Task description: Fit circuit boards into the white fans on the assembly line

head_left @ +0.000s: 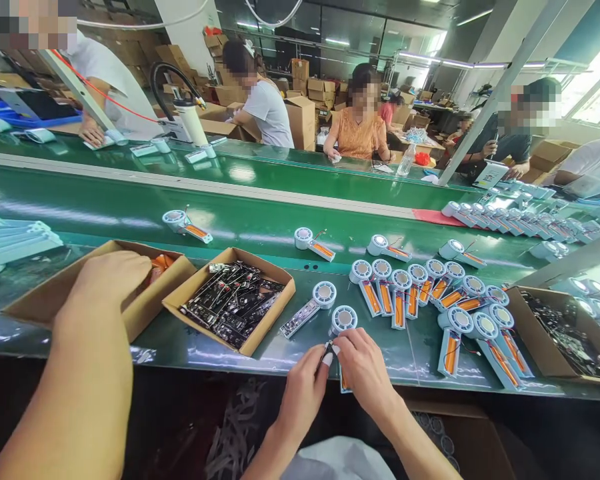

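Close together at the bench's front edge, my left hand and my right hand pinch a small dark part between their fingertips. Much of that part is hidden by the fingers. Just behind them lies a light-blue fan unit, its handle partly covered by my right hand. Another fan unit with a circuit board in its handle rests slightly left. To the left stands a cardboard box of circuit boards.
Another person's arm reaches into a cardboard box at left. Several fan units with orange inserts lie at right, beside a box of dark parts. Behind runs a green conveyor; people sit beyond it.
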`<state>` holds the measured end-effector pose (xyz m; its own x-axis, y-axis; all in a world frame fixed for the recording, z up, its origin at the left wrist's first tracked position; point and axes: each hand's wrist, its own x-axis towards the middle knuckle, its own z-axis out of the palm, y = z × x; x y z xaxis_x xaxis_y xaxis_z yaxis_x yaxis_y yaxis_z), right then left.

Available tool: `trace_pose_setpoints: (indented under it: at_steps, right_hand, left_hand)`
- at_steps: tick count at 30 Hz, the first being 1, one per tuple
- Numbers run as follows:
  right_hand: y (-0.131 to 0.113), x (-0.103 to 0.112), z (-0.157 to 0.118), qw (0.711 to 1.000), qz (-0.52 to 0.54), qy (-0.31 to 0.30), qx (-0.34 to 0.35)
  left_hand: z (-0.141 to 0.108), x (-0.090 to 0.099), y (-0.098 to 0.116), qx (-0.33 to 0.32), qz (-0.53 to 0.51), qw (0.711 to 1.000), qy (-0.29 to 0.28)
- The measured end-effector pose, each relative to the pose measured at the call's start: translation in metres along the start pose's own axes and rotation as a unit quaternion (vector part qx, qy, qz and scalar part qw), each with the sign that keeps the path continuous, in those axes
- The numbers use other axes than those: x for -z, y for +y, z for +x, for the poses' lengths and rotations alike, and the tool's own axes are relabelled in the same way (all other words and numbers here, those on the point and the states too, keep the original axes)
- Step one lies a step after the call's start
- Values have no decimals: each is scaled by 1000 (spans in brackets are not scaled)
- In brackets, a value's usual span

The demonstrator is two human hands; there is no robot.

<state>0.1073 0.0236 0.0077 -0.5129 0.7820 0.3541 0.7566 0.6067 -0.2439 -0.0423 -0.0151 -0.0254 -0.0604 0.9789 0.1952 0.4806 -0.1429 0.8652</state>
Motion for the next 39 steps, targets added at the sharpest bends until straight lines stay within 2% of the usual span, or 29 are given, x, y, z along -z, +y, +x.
trace_pose_setpoints:
  at_steps: [4,9,13,16,19,22,25,30,34,37,39]
  right_hand:
    - [12,7,5,995,100,-25,-14]
    - [23,12,9,985,153,-76,37]
    - [24,8,6,981,178,-55,46]
    - [24,9,2,974,225,-29,-2]
    - [28,20,-3,956,287,-9,-56]
    - [30,33,-8,959,276,-41,-40]
    - [29,36,-12,969,227,-102,4]
    - [35,24,-14,974,213,-69,44]
    - [45,23,-16,970,217,-89,67]
    - [50,25,-18,966,233,-90,63]
    - [51,24,-19,960,270,-68,37]
  left_hand:
    - [12,15,-6,-35,-6,997,-75]
    - [24,28,-8,-43,-3,990,-132]
    - [27,29,-5,-45,-19,988,-143]
    - [28,28,-3,-31,-35,989,-139]
    - [27,26,-3,14,-54,991,-119]
    - [29,25,-5,72,-86,984,-137]
    - [32,28,-6,83,-126,972,-180]
    - [39,36,-5,93,-149,965,-194]
    - [41,39,-7,105,-179,958,-200]
    - [40,37,-9,111,-198,951,-208]
    - [40,35,-8,114,-202,949,-214]
